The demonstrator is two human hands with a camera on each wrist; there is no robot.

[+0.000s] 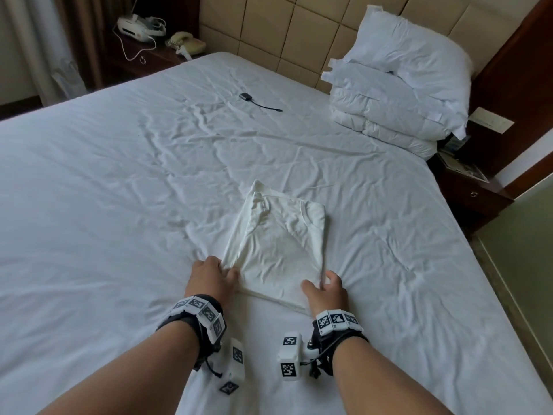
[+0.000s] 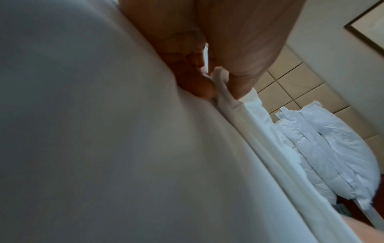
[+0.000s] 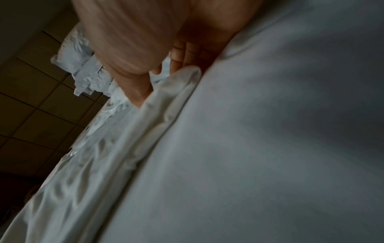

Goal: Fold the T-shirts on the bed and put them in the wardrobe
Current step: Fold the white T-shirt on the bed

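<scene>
A folded white T-shirt (image 1: 278, 244) lies on the white bed sheet (image 1: 104, 205), collar end away from me. My left hand (image 1: 220, 272) pinches its near left corner between thumb and fingers; in the left wrist view the cloth edge (image 2: 224, 92) sits between thumb and fingertip. My right hand (image 1: 324, 284) grips the near right corner, thumb on top and fingers under the edge; the right wrist view shows the folded T-shirt edge (image 3: 178, 92) held the same way. The wardrobe is out of view.
A stack of white pillows (image 1: 401, 94) stands at the head of the bed on the right. A small black device with a cable (image 1: 254, 100) lies on the sheet farther up. Nightstands (image 1: 149, 55) flank the padded headboard (image 1: 284, 31). The bed's right edge drops to the floor.
</scene>
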